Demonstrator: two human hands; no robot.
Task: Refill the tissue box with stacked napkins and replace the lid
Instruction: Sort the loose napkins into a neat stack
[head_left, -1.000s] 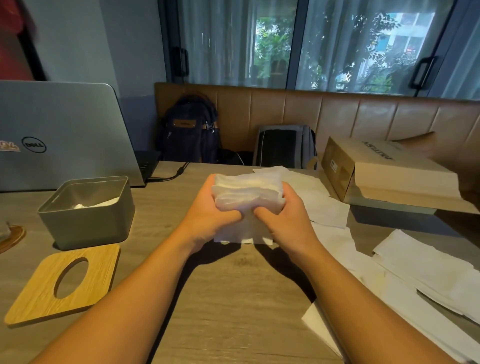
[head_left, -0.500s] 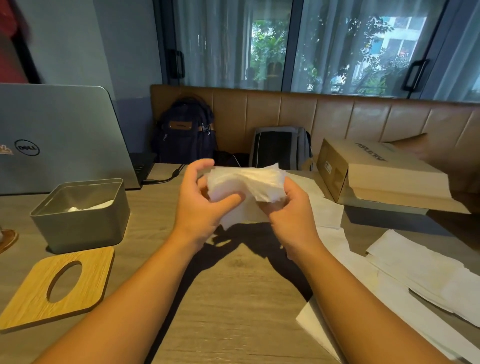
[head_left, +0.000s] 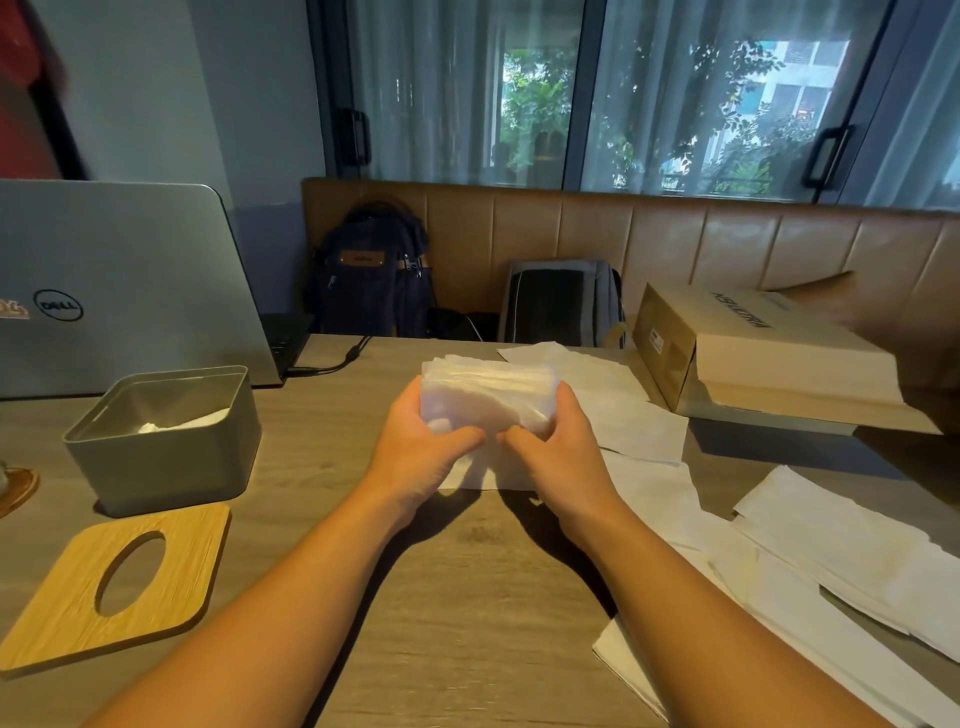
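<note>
A thick stack of white napkins (head_left: 488, 395) stands on the wooden table in front of me. My left hand (head_left: 421, 447) grips its left side and my right hand (head_left: 550, 447) grips its right side, thumbs meeting at the front. The grey tissue box (head_left: 166, 457) sits open at the left, with a little white tissue showing inside. Its wooden lid (head_left: 62, 613), with an oval slot, lies flat on the table just in front of the box.
A grey laptop (head_left: 124, 280) stands open behind the box, cable trailing right. Loose white napkins (head_left: 831, 551) lie spread across the table's right side. A cardboard box (head_left: 748, 358) rests at the far right. Two backpacks (head_left: 374, 275) sit on the bench beyond.
The napkin stack was lifted and loosely fanned half a second ago; now both hands have brought it back down onto the table and squared it between them.
</note>
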